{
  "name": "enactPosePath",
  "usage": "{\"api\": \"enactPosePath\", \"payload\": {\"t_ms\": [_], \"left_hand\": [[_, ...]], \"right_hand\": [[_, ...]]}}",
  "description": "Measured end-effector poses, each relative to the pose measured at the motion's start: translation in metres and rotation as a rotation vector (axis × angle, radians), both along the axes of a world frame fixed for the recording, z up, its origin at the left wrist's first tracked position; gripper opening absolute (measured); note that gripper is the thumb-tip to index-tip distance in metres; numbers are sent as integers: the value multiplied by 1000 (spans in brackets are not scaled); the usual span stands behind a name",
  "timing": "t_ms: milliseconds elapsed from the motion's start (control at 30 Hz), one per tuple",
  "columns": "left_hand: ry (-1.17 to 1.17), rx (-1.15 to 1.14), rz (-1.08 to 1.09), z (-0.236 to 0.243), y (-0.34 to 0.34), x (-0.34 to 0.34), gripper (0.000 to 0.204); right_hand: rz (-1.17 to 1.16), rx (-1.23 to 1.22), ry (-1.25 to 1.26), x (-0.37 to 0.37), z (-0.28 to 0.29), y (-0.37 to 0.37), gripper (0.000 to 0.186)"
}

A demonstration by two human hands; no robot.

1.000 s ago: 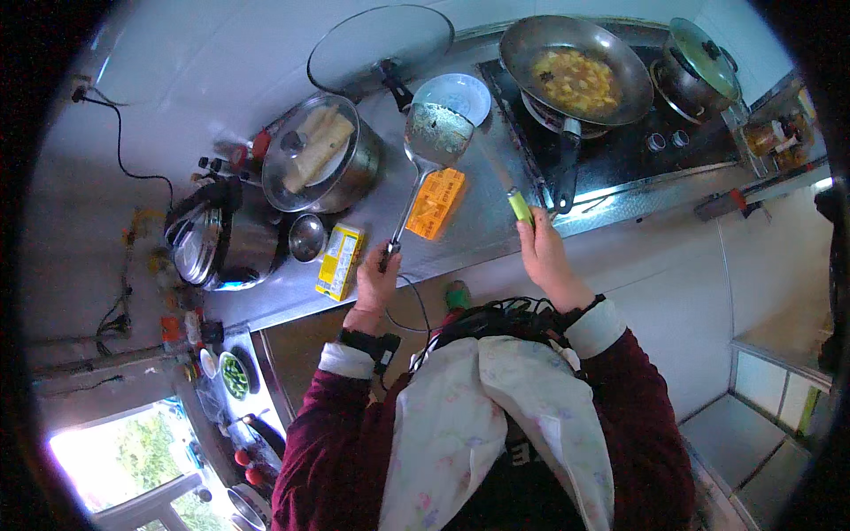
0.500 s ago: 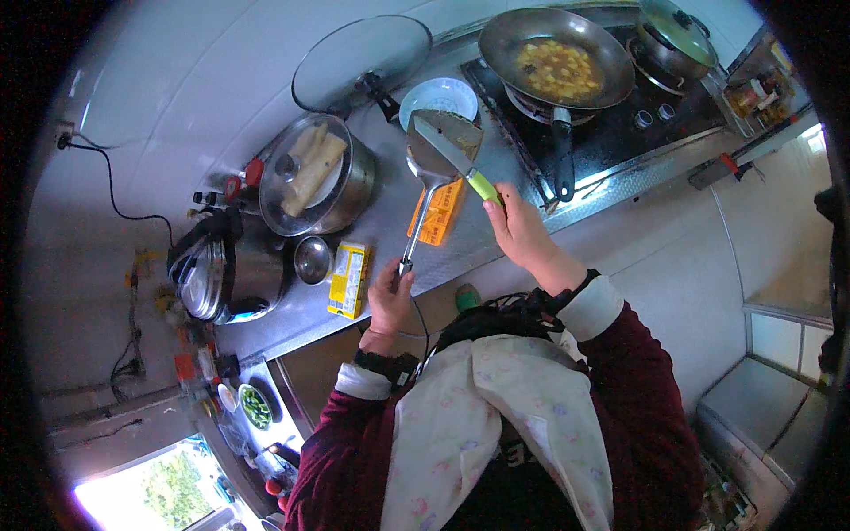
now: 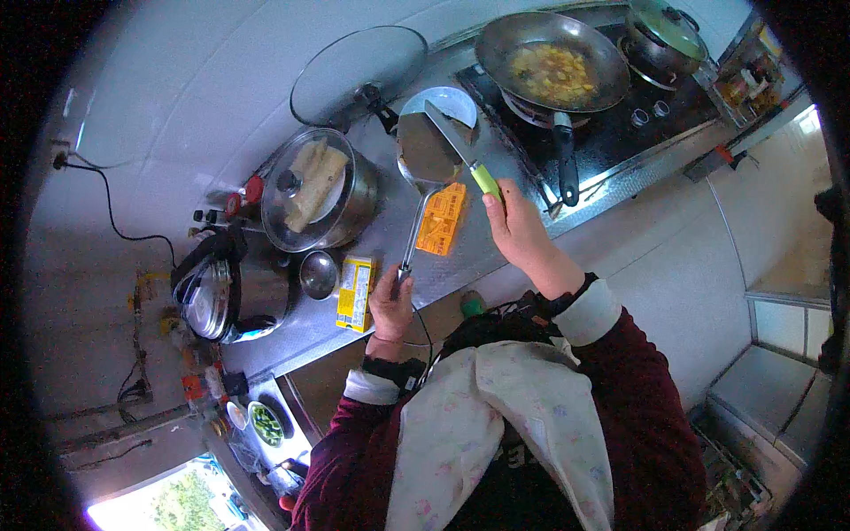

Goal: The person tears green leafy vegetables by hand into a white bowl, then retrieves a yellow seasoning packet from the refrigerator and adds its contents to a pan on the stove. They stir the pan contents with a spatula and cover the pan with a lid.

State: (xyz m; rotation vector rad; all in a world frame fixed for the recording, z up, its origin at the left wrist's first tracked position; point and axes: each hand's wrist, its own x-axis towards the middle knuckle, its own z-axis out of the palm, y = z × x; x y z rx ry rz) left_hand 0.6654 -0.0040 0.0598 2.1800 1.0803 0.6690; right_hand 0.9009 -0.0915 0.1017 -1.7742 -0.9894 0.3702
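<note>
My left hand [image 3: 390,301] is closed round the handle of a metal wok spatula [image 3: 411,230], whose broad, dull brown head is raised near a pale bowl [image 3: 456,99]. My right hand [image 3: 513,230] grips a knife by its lime-green handle [image 3: 485,181]; its blade [image 3: 445,126] lies over the spatula head, seemingly on it. An orange box [image 3: 439,221] lies on the metal counter below the spatula head, and a yellow box [image 3: 356,292] is beside my left hand.
A pan of yellow food [image 3: 553,73] sits on the black hob [image 3: 651,137], with a lidded pot [image 3: 664,42] behind. At left are a steel pot with pale rolls [image 3: 310,190], a small bowl [image 3: 319,274], a pressure cooker [image 3: 212,296], a glass lid [image 3: 350,71] and greens [image 3: 266,423].
My right hand has moved up and left, bringing the knife from beside the spatula across its head. The spatula head has turned, now showing a browner face. The view has shifted slightly.
</note>
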Motion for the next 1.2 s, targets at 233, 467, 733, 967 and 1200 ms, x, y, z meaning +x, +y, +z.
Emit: {"api": "enactPosePath", "payload": {"t_ms": [233, 467, 733, 967, 1200], "left_hand": [[-375, -170, 126, -1, -34, -18, 28], [-456, -258, 423, 27, -158, -118, 26], [-530, 64, 1107, 29, -356, -223, 21], [-719, 26, 1567, 16, -551, -316, 19], [-747, 149, 1785, -3, -691, -407, 21]], "right_hand": [[158, 233, -158, -15, 18, 4, 28], [697, 239, -87, -103, 19, 3, 31], [1373, 122, -138, -301, 32, -52, 32], [1824, 362, -51, -508, 31, -217, 32], [2146, 134, 98, -667, 15, -378, 25]]}}
